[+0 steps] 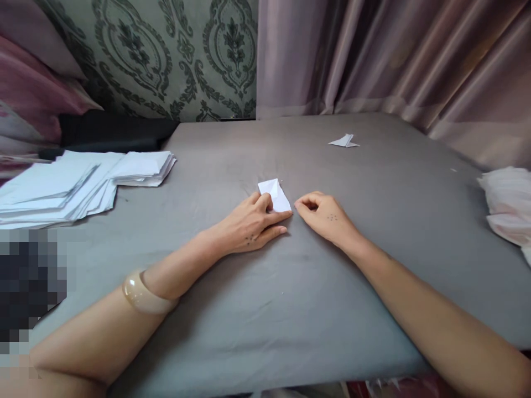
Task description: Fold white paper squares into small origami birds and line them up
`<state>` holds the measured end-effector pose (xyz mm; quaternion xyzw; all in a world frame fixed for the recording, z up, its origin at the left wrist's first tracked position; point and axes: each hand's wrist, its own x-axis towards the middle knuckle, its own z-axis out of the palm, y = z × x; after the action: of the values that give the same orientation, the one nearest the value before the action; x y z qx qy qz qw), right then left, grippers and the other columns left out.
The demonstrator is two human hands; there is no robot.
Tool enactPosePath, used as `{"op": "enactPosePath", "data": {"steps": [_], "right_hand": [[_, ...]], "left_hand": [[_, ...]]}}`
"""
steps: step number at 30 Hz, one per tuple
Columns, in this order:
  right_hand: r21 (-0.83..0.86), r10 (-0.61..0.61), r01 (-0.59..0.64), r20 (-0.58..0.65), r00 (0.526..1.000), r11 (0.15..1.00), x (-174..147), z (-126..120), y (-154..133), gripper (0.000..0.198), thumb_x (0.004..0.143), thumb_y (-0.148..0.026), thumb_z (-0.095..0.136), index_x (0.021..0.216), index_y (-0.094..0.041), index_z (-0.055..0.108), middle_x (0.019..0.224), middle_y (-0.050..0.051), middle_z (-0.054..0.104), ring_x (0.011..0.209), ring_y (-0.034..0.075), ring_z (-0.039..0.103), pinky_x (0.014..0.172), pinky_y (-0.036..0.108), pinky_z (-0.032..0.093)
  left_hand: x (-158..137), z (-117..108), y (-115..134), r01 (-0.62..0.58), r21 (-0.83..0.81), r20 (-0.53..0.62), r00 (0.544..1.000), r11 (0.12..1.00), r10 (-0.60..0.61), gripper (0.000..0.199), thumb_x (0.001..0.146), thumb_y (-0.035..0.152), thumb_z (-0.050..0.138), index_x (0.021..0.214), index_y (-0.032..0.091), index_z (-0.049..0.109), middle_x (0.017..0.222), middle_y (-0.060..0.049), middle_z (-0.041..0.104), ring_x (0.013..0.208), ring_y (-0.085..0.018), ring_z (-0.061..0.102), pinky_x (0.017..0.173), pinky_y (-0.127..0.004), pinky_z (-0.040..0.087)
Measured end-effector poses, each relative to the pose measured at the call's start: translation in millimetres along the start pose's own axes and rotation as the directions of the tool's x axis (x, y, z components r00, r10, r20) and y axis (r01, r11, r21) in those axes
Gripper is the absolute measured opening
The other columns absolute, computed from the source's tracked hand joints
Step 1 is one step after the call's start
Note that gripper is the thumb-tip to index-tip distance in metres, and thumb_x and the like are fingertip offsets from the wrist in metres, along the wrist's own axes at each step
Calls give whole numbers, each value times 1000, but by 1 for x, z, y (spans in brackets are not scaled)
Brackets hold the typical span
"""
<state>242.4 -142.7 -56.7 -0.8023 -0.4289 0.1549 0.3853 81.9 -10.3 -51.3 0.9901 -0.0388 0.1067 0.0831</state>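
Observation:
A small folded sheet of white paper (280, 197) lies at the middle of the grey-covered table, its creases showing. My left hand (259, 221) rests over its near left side, index finger stretched along the near edge and thumb spread apart on the cloth. Some of that hand's other fingers are bent and partly hidden. Just right of the paper's near corner is my right hand (321, 214), with thumb and index finger brought together in a pinch. Nothing shows between those fingertips, and a narrow gap separates them from the paper.
Stacks of white paper (53, 188) lie on the left of the grey tabletop (265, 309). A folded paper piece (344, 141) sits toward the back right. Whitish crumpled material (508, 202) is at the right edge. Behind are a curtain (332, 61) and patterned wall (182, 61).

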Motion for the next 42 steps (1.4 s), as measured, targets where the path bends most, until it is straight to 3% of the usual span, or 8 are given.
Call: {"op": "enactPosePath", "data": {"steps": [11, 22, 26, 29, 31, 34, 37, 42], "right_hand": [[-54, -59, 58, -19, 998, 997, -2, 5, 1, 19, 82, -33, 55, 78, -19, 68, 91, 5, 65, 73, 16, 61, 73, 32, 48], [-34, -107, 106, -20, 994, 994, 2, 12, 0, 13, 77, -33, 65, 73, -20, 65, 89, 2, 63, 71, 14, 57, 72, 32, 47], [9, -249, 251, -96, 964, 968, 2, 13, 1, 9, 81, -27, 63, 77, -20, 64, 97, 3, 63, 66, 11, 57, 67, 28, 48], [-166, -465, 440, -164, 870, 882, -1, 11, -2, 10, 88, -22, 55, 86, -20, 65, 100, 5, 63, 74, 12, 60, 66, 26, 47], [-337, -582, 514, -140, 801, 789, -4, 10, -4, 16, 91, -18, 49, 90, -19, 65, 102, 6, 63, 83, 14, 61, 67, 26, 45], [-505, -648, 538, -56, 760, 675, -7, 6, -6, 20, 93, -14, 46, 91, -19, 65, 105, 6, 64, 84, 14, 60, 67, 26, 43], [-550, -613, 521, 20, 790, 653, -9, 4, -4, 20, 93, -14, 46, 91, -20, 65, 107, 5, 63, 81, 14, 58, 63, 27, 41], [-507, -478, 454, 92, 874, 733, -12, 2, 1, 17, 94, -23, 47, 94, -21, 65, 110, 4, 62, 79, 14, 59, 57, 27, 37]], "left_hand": [[-5, -4, -2, 85, -95, -60, 994, 992, -91, 39, 98, 32, 38, 87, 12, 71, 96, -12, 65, 92, -22, 60, 84, -34, 49], [-6, 2, -4, 104, -137, -178, 976, 985, -127, 29, 94, 24, 43, 79, 14, 67, 96, -10, 68, 90, -20, 63, 80, -32, 52], [-6, 1, -5, 208, -10, -471, 862, 978, -188, 28, 88, 25, 52, 112, 12, 56, 117, -16, 57, 109, -26, 53, 93, -41, 44], [-6, 0, -5, 291, 125, -639, 755, 948, -147, 47, 86, 27, 56, 130, 14, 44, 130, -18, 48, 124, -31, 40, 104, -48, 32], [-7, 1, -5, 292, 224, -621, 778, 930, -95, 46, 86, 25, 56, 130, 17, 46, 133, -16, 48, 127, -31, 37, 106, -48, 27], [-8, 3, -7, 199, 324, -473, 881, 925, -24, 22, 89, 15, 49, 108, 21, 59, 118, -8, 62, 117, -25, 47, 105, -46, 23], [-9, 5, -10, 104, 315, -326, 945, 943, 4, 22, 90, 9, 43, 86, 20, 62, 94, -2, 69, 101, -20, 55, 101, -44, 23], [-8, 7, -9, 64, 236, -251, 968, 970, -3, 25, 94, 16, 42, 85, 18, 65, 88, -4, 69, 89, -18, 57, 98, -43, 26]]}}
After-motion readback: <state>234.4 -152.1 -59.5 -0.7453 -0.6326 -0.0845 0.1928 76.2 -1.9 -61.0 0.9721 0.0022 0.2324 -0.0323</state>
